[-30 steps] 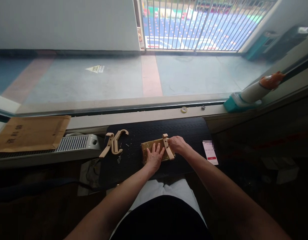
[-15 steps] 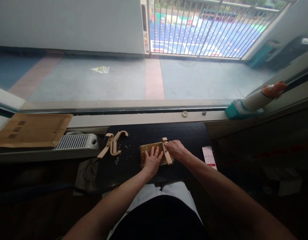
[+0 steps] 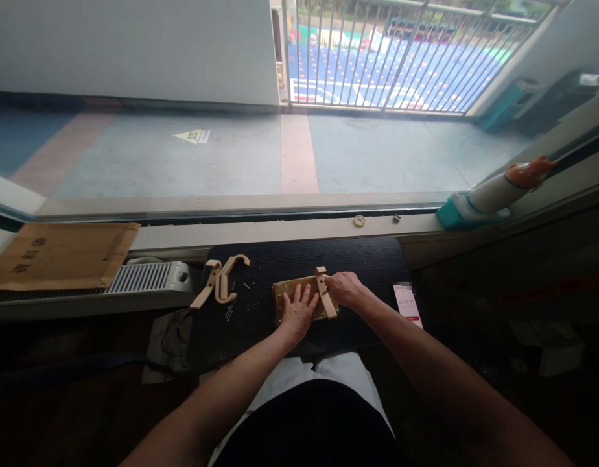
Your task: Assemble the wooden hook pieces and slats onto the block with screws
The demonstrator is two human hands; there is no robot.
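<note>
My left hand [image 3: 298,312] lies with fingers spread on a flat brown block wrapped in clear tape or film [image 3: 280,298]. Across the block's right end rests a wooden hook [image 3: 327,301], its curved tip pointing away from me. Closed fingers of my right hand [image 3: 345,288] are at the hook's upper part, beside a small dark spot that may be a screw. What those fingers pinch is too small to make out. On the left of the dark table [image 3: 290,253] are more wooden hooks [image 3: 225,279], with several loose screws [image 3: 229,312] near them.
A phone [image 3: 407,305] showing a timer lies at the table's right edge. Behind, the window sill [image 3: 280,228] holds a roll of tape [image 3: 359,221] and a teal container [image 3: 458,211]. To the left, a cardboard sheet [image 3: 70,253] sits on a white radiator [image 3: 148,277].
My right hand has shifted very slightly to the right beside the hook. The left hand stays spread on the block, and the camera view has moved a little.
</note>
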